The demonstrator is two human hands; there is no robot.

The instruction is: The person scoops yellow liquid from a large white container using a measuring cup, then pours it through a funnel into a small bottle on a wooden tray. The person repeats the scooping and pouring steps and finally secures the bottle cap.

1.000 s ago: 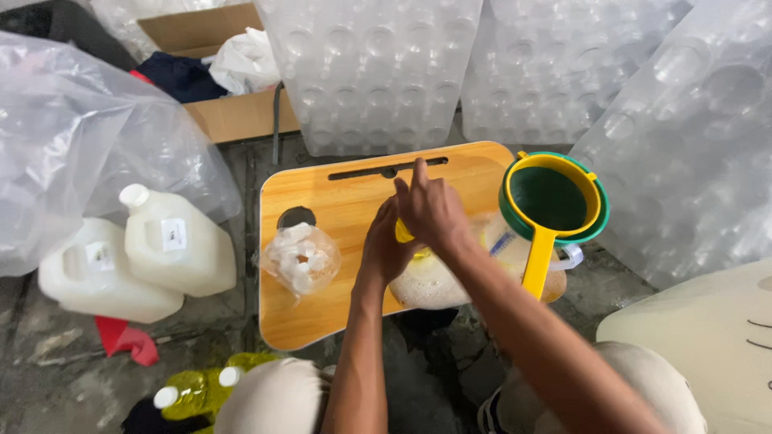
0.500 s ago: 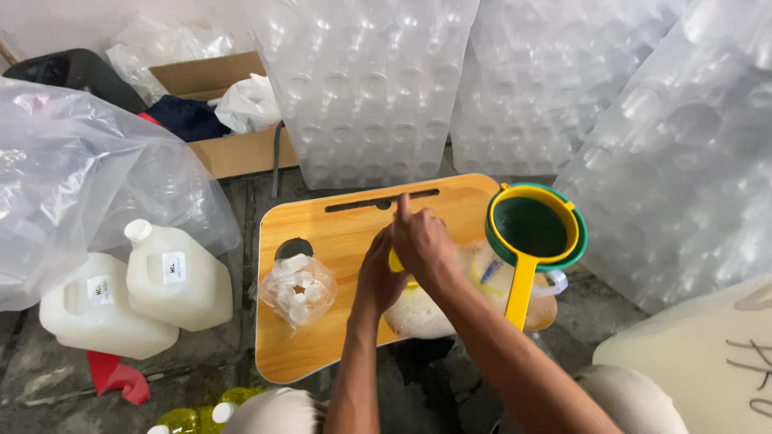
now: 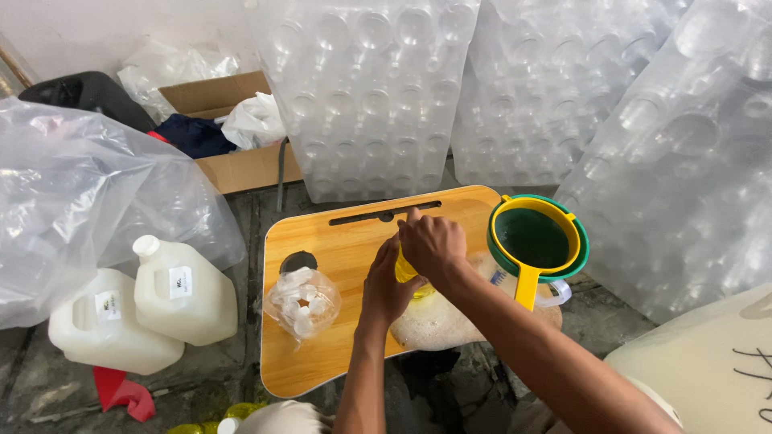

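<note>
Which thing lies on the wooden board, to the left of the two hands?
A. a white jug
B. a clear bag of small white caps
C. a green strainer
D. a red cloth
B: the clear bag of white caps rests on the wooden board, left of the left hand and right hand.

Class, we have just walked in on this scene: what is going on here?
A person sits over a small wooden lap table on the floor. Both hands meet on a small bottle of yellow liquid: the left hand grips its side, the right hand covers its top. A small bag of white caps lies on the table. A yellow-handled strainer rests on a jug to the right. Two white jugs stand on the floor to the left.
</note>
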